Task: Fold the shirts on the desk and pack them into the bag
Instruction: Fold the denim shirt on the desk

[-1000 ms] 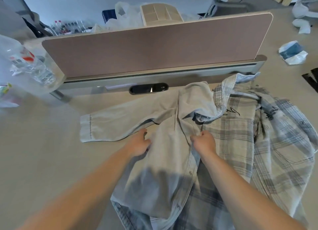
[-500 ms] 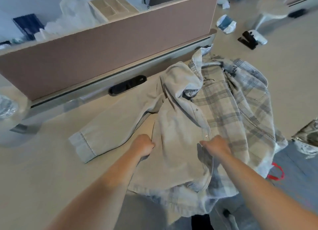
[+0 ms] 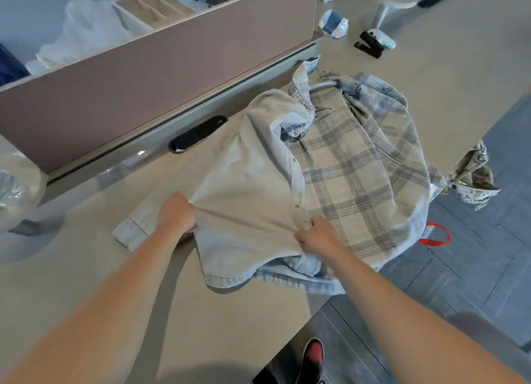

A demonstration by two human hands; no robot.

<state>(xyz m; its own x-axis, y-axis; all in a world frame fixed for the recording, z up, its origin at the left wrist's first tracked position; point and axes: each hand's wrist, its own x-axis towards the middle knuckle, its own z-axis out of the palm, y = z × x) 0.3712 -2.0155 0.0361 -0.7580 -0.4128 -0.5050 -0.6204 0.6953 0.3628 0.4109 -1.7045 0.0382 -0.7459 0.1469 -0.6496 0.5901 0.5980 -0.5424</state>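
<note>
A pale denim shirt [image 3: 244, 188] lies spread on the beige desk [image 3: 86, 268], partly over a grey plaid shirt [image 3: 359, 176] that hangs past the desk's right edge. My left hand [image 3: 178, 212] grips the denim shirt's left side near its sleeve. My right hand [image 3: 314, 235] pinches the button placket at the front. The cloth between both hands is pulled taut. A red strap [image 3: 435, 235], perhaps a bag's handle, shows below the plaid shirt; the bag itself is hidden.
A brown divider panel [image 3: 161, 67] runs along the desk's far side with a black slot [image 3: 195, 135] below it. A camouflage cloth [image 3: 474, 179] hangs off the right edge. A black stapler [image 3: 370, 44] and a wrapped packet [image 3: 333, 24] lie at the back right. My shoe [image 3: 311, 357] stands on grey floor.
Both hands have slid toward me along the denim shirt, dragging it nearer the front edge. The view has swung right, showing the floor and the desk's edge.
</note>
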